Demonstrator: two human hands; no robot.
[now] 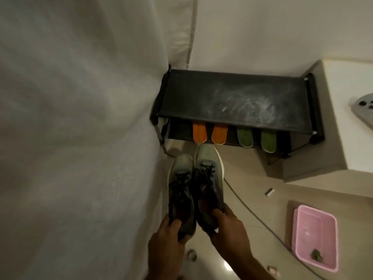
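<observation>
Both sneakers hung low in the middle of the frame, toes toward the shoe rack [232,98]. The left hand [167,237] had its fingers curled around the left sneaker [180,178] by the heel, and the right hand [229,229] gripped the right sneaker [207,164] the same way.

**Half-seen footwear**

The top of the shoe rack [232,93] hides the far ends of the orange pair [199,131] and green pair [245,136], perhaps sandals. The left hand [167,237] and right hand [228,229] cover the heels of the sneakers [207,158]. The right edge cuts off a grey object [363,110].

Left hand [167,237] and right hand [228,229] grip two sneakers [195,182] by the heels (toes forward), shoe rack [232,98] just beyond.
</observation>
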